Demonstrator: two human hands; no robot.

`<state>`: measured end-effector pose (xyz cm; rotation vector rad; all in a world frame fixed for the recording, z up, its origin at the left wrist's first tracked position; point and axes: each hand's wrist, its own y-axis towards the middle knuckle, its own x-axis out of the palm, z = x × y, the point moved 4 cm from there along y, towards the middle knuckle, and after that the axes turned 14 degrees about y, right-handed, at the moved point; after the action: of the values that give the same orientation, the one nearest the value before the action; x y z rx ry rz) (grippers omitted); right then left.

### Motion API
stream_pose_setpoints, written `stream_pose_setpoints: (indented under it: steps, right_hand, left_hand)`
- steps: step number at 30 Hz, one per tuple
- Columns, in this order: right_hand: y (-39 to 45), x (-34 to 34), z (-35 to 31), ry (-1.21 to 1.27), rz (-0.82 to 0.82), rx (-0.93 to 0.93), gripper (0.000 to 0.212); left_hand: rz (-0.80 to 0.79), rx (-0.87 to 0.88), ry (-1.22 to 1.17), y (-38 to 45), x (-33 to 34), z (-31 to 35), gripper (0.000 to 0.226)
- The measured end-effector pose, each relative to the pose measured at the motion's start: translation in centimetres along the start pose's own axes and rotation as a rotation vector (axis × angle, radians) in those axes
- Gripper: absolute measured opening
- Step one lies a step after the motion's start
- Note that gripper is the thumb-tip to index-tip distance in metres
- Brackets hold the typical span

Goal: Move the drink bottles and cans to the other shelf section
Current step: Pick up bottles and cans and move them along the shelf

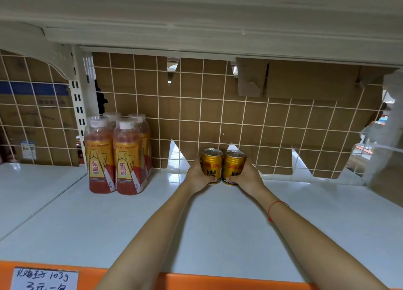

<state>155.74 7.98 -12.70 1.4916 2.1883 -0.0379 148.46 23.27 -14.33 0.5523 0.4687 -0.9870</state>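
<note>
Two gold Red Bull cans stand upright side by side at the back of the white shelf (196,235), close to the wire grid. My left hand (197,177) grips the left can (212,164) from its left side. My right hand (247,176) grips the right can (233,166) from its right side. The two cans touch or nearly touch. Several orange drink bottles (126,154) with white caps stand in a tight group at the shelf's back left, apart from the cans.
A white wire grid (218,119) backed by brown cardboard closes the rear. An upright slotted post (78,106) divides this section from the left shelf section (32,187). The upper shelf (196,28) hangs low overhead. An orange front strip (218,281) carries a handwritten price tag (43,278).
</note>
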Motion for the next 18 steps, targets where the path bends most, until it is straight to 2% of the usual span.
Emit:
stream_pose_setpoints:
  steps: [7, 15, 18]
  right_hand:
    - [-0.2, 0.0, 0.1, 0.013, 0.005, 0.001, 0.075]
    - [-2.1, -1.2, -1.0, 0.051, 0.009, 0.062, 0.092]
    - [-3.7, -1.9, -2.6, 0.062, 0.007, 0.071, 0.086]
  left_hand:
    - [-0.019, -0.006, 0.026, -0.4, -0.2, 0.4, 0.079]
    - [0.005, -0.058, 0.002, -2.2, -0.8, 1.8, 0.078]
    - [0.027, -0.077, -0.029, -3.7, -1.7, 3.2, 0.074]
